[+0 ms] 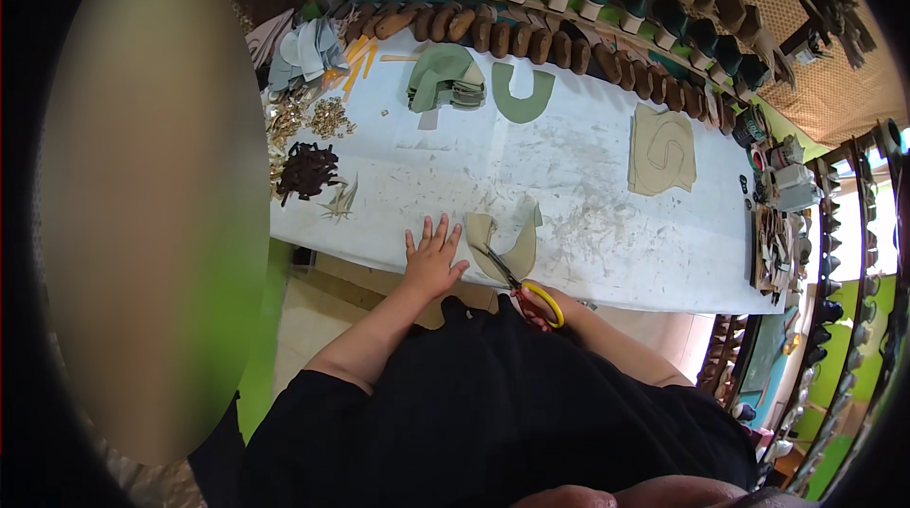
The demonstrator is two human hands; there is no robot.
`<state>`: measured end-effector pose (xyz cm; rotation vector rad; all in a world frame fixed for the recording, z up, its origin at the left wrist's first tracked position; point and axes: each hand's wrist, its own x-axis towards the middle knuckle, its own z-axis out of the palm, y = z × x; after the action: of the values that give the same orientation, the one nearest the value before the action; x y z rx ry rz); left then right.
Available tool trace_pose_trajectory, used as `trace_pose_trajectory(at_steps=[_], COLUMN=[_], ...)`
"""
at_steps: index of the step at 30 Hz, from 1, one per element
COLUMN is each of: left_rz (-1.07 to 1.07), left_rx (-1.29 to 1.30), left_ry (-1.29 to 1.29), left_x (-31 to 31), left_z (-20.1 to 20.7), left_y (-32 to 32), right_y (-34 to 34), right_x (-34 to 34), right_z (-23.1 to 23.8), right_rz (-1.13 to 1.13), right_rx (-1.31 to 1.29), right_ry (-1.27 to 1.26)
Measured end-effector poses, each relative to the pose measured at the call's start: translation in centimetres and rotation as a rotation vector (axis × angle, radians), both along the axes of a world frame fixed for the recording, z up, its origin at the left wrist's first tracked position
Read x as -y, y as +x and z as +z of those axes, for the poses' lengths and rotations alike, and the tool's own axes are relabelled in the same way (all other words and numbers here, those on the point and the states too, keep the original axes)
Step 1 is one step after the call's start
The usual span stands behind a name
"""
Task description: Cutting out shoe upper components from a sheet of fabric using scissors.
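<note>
Black shirt [493, 404] foremost, left hand [433, 263] splays palm down.

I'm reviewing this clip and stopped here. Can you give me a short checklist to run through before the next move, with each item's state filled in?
1. Scissors held: ok, the right hand has the handles.
2. Blades at the beige curved piece: ok, they overlap it in the picture.
3. Left hand away from the blades: ok, it is spread open, left of them.
4. Piece held by the left hand: not ok, the hand lies beside it without gripping it.
5. Blades open or shut: cannot tell, too small.
6. Green stack out of the way: ok, it sits farther back on the table.
</note>
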<state>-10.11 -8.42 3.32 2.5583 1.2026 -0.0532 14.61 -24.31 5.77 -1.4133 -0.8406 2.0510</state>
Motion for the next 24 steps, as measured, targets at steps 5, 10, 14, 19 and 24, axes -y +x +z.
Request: trace_pose_trajectory(at_steps=[5,10,14,19,24], left_rz=[0.057,0.141,0.18,0.267,0.324], left_rx=[0.075,0.322,0.353,0.363,0.541], left_ry=[-0.082,-0.05,-0.028,-0.02,0.051], left_x=[-0.2,0.3,0.8,0.9,2.1], left_z=[0.4,0.5,0.9,1.1,0.2], left_y=[1.4,2.6,3.1,3.5,2.2], right_y=[0.0,0.2,0.4,0.4,0.2], right_x=[0.3,0.6,0.5,0.3,-0.1], right_z=[-1.0,-1.8,-1.7,-1.1,0.3], right_rz=[-0.061,-0.108,-0.079,-0.041,0.091], right_rx=[-0.104,-0.175,-0.102,-0.021,0.11], right_ry=[-0.014,-0.014,0.0,0.001,0.083])
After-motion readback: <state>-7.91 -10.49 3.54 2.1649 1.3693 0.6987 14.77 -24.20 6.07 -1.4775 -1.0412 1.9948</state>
